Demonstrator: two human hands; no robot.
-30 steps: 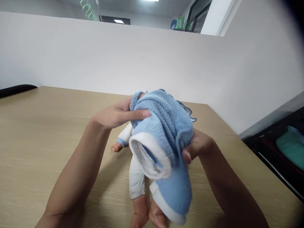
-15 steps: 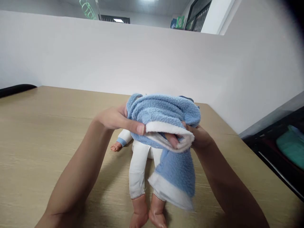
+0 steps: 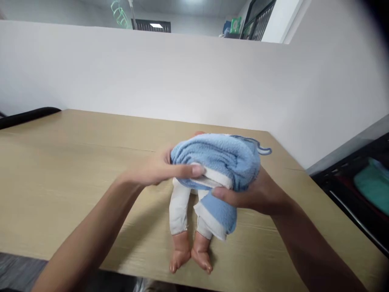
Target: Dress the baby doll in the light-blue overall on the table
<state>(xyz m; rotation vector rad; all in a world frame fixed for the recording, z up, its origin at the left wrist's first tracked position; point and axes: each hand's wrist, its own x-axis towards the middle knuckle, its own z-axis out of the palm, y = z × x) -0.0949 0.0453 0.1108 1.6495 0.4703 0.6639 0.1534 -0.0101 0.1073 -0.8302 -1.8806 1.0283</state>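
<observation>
A bunched light-blue fleecy garment with white cuffs is held up between my two hands. My left hand grips its left side, thumb pressed on the white-edged opening. On the right, my right hand closes round the other side, its thumb just below that opening. One part with a white edge hangs down between the hands. Beneath lies a doll in white clothing, its bare feet pointing towards me. The garment and my hands hide most of its upper body, including nearly all of the head.
The doll rests on a wooden table that meets a low white wall. A black chair edge shows at the far left. To the right stands a black rack with a green item on it.
My right thumb has come out of the opening and now presses on the garment's outside. The garment is lower in view, and its hanging part has swung up and left.
</observation>
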